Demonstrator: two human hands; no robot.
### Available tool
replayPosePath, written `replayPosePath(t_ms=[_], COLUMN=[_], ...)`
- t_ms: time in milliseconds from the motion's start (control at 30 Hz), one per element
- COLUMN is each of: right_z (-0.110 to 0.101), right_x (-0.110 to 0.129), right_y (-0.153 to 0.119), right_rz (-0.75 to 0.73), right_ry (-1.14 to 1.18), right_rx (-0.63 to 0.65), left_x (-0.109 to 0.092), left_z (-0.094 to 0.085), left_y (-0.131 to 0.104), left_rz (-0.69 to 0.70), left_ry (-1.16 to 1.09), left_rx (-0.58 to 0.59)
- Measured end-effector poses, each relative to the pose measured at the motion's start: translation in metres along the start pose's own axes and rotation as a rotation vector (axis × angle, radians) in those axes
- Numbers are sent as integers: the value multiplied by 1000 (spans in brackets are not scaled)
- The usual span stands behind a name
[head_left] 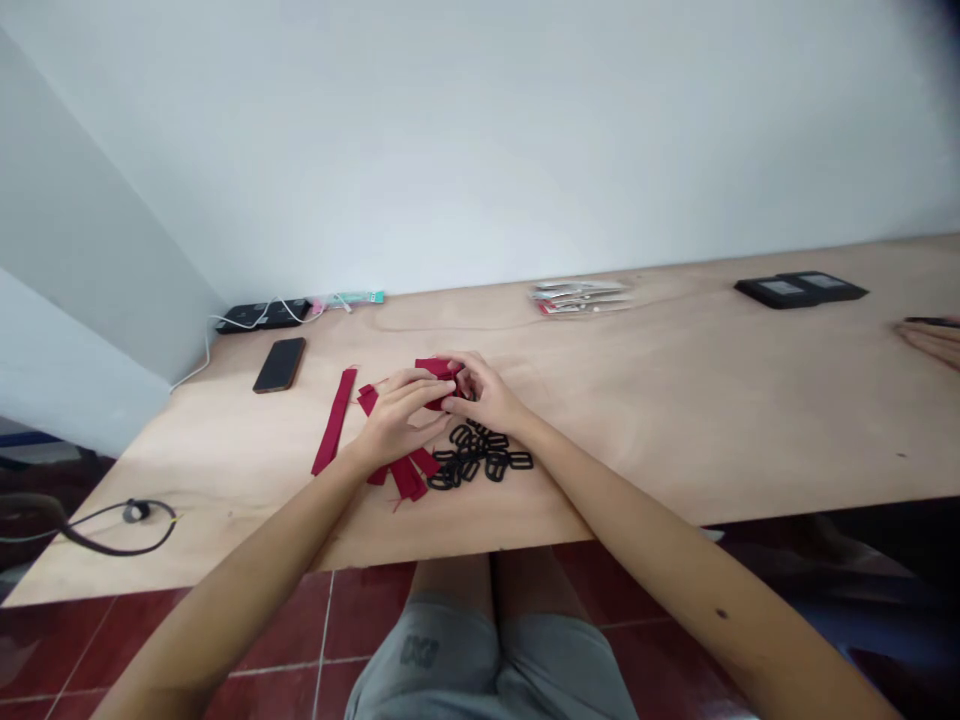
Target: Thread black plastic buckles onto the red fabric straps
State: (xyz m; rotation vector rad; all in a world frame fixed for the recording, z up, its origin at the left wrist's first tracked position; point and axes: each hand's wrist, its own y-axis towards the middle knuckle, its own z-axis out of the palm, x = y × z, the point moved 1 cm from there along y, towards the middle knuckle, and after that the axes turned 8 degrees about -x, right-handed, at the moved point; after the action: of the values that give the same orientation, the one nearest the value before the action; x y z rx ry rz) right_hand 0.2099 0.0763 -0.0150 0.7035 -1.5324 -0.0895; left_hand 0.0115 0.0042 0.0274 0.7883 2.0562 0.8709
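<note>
My left hand [401,415] and my right hand [484,395] meet over the table, both closed on one red fabric strap [431,367]. Part of the strap shows beyond my fingers, and the rest is covered by them. Whether a buckle is also between my fingertips is hard to make out. Below my right hand lies a pile of black slide buckles [472,455]. Several more red straps [405,478] with frayed ends lie under and beside my left hand. Farther left, a single long red strap [334,420] rests by itself.
A phone [280,365] lies at left, near black boxes with a white cable [262,316]. Plastic packets [581,297] sit by the wall. Black cases [801,289] stand at right, close to another person's hand [932,343]. A black cable loop [124,530] lies front left.
</note>
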Motion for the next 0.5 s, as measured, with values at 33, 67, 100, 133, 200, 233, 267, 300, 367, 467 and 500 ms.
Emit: replayPosePath(t_ms=[33, 67, 100, 133, 200, 233, 267, 300, 367, 467, 500], right_z=[-1, -2, -3, -4, -6, -7, -8, -9, -12, -14, -13], right_x=[3, 5, 8, 10, 13, 13, 13, 12, 10, 6, 5], right_y=[0, 0, 0, 0, 1, 2, 3, 4, 6, 7, 6], right_rz=[-50, -92, -123, -139, -137, -124, -110, -97, -74, -13, 8], right_ry=[-57, -104, -136, -157, -188, -203, -215, -223, -216, -186, -188], right_rx=[-8, -13, -17, -23, -52, -72, -96, -121, -157, -136, -116], left_x=[-1, -2, -3, -4, -4, -3, -1, 1, 9, 22, 24], left_z=[0, -1, -2, -2, -4, -6, -7, -9, -12, -15, -15], left_y=[1, 1, 2, 2, 3, 3, 3, 3, 3, 2, 1], left_rz=[22, 38, 46, 47, 24, 1, -29, -62, -136, -213, -224], left_ry=[-22, -37, -44, -42, -21, -5, 15, 37, 68, 93, 103], left_rx=[-16, -24, -27, -26, -16, -10, -5, 2, 28, 118, 160])
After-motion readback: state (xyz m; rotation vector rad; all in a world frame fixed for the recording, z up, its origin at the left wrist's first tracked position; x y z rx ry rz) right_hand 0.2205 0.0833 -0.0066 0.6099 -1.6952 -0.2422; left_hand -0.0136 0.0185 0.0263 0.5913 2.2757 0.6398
